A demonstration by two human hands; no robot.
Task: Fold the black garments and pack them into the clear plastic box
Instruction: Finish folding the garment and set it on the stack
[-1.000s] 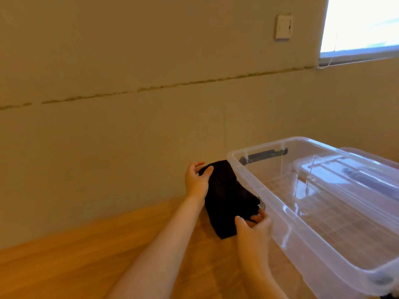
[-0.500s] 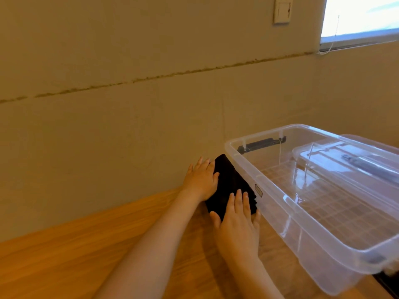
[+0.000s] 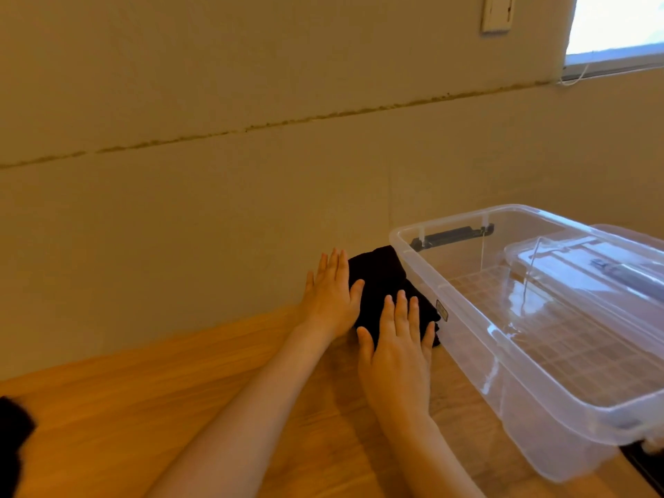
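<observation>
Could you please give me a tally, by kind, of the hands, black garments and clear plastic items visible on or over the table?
Hands: 2, the left hand and the right hand, both flat on the folded black garment.
Black garments: 2, the folded one and a second black garment at the left edge.
Clear plastic items: 2, the clear plastic box and its lid.
Total: 6
</observation>
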